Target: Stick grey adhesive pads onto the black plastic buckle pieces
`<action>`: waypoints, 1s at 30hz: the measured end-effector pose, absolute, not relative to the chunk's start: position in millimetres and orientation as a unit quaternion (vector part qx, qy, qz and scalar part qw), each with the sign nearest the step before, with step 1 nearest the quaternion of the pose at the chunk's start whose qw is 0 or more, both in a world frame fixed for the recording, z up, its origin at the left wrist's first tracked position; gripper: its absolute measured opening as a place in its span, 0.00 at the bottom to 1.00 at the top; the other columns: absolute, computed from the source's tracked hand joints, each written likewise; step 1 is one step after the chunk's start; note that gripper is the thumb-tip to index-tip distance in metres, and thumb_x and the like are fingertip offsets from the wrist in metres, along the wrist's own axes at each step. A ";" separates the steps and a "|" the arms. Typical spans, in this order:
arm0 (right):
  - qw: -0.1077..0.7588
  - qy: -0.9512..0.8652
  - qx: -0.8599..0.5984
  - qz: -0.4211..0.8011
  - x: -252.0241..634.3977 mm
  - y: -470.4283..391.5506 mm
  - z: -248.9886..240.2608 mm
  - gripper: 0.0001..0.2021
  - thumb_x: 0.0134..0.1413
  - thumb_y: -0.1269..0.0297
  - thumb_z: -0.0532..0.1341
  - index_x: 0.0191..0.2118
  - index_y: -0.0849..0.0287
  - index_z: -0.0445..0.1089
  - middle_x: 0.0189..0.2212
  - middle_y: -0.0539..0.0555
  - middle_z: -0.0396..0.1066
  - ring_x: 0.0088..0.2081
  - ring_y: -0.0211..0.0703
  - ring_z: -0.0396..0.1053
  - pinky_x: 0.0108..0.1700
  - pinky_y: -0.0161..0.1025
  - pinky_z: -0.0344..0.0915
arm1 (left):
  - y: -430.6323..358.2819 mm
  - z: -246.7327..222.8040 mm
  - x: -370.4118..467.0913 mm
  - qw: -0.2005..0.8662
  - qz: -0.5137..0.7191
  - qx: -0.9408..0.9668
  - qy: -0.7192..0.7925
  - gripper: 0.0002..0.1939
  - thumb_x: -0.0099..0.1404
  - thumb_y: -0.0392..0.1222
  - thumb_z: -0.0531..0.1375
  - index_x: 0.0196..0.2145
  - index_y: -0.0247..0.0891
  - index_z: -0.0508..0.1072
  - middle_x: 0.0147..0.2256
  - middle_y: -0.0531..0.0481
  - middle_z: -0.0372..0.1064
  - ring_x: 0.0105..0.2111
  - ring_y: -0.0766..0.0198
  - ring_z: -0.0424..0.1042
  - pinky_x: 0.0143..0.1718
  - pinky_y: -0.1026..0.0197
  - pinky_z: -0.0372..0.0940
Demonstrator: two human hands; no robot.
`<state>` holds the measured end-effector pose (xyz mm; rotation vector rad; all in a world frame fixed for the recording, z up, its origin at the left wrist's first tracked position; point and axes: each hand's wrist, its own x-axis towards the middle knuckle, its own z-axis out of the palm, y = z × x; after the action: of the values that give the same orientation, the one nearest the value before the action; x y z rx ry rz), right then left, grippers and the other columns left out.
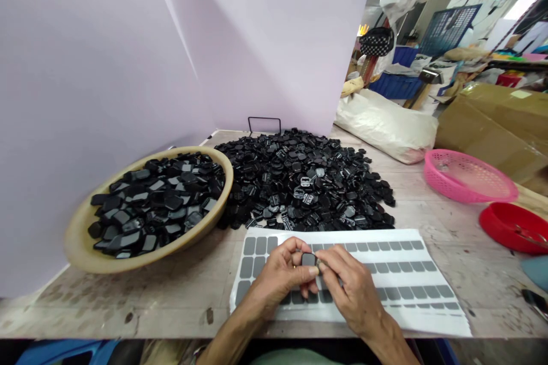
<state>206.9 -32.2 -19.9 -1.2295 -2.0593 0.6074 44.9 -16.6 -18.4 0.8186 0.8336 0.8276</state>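
Between the fingers of my left hand (pixel 285 271) is a small black piece (pixel 309 259) with a grey rounded-square face turned up. My right hand (pixel 349 282) meets it at the piece's right edge, thumb and fingertips pinched together there. Both hands are over a white sheet (pixel 432 319) bearing rows of grey rounded-square stickers (pixel 405 293). Behind the sheet lies a wide heap of black pieces (pixel 299 177), a few showing pale markings. To the left, a cream basin (pixel 81 254) holds many black pieces, several with grey faces.
A pink perforated basket (pixel 471 177) and a red bowl (pixel 505 228) stand on the right of the table (pixel 171 302). A white sack (pixel 385 125) lies behind, near a cardboard box (pixel 492 131). A thin black wire frame (pixel 264 118) rises behind the heap.
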 end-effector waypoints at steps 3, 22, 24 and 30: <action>0.307 -0.801 -0.471 0.203 203.8 -32.2 -22.6 0.12 0.62 0.72 0.48 0.41 0.57 0.68 0.31 0.52 0.64 0.34 0.43 0.64 0.35 0.39 0.60 | -16.3 -21.5 41.6 0.717 0.378 0.426 0.401 0.14 0.61 0.49 0.59 0.35 0.37 0.62 0.17 0.55 0.66 0.14 0.70 0.63 0.16 0.70 0.55; 0.109 -0.834 -0.536 0.070 168.1 -26.2 -21.4 0.06 0.56 0.75 0.52 0.33 0.56 0.62 0.32 0.51 0.65 0.33 0.44 0.64 0.32 0.38 0.53 | -50.2 -4.3 -14.6 0.415 0.176 0.753 0.480 0.11 0.70 0.40 0.45 0.33 0.40 0.65 0.28 0.56 0.63 0.29 0.68 0.63 0.32 0.67 0.55; 0.104 -0.836 -0.536 0.060 162.4 -26.3 -23.1 0.07 0.56 0.75 0.52 0.33 0.56 0.62 0.32 0.52 0.65 0.33 0.44 0.64 0.32 0.38 0.53 | -48.5 -3.5 -15.7 0.405 0.161 0.763 0.478 0.11 0.70 0.40 0.45 0.34 0.40 0.64 0.28 0.56 0.63 0.30 0.68 0.63 0.32 0.67 0.55; 0.091 -0.831 -0.545 0.067 154.6 -27.1 -22.7 0.06 0.56 0.74 0.52 0.34 0.55 0.61 0.33 0.52 0.66 0.34 0.44 0.65 0.33 0.39 0.53 | -47.1 -3.7 -17.2 0.409 0.162 0.763 0.474 0.11 0.70 0.38 0.45 0.34 0.40 0.65 0.30 0.54 0.66 0.31 0.67 0.65 0.34 0.66 0.57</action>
<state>154.6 -27.1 -22.7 -1.6177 -2.4689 0.2002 -17.2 -47.1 -3.7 1.9213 1.1952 0.4094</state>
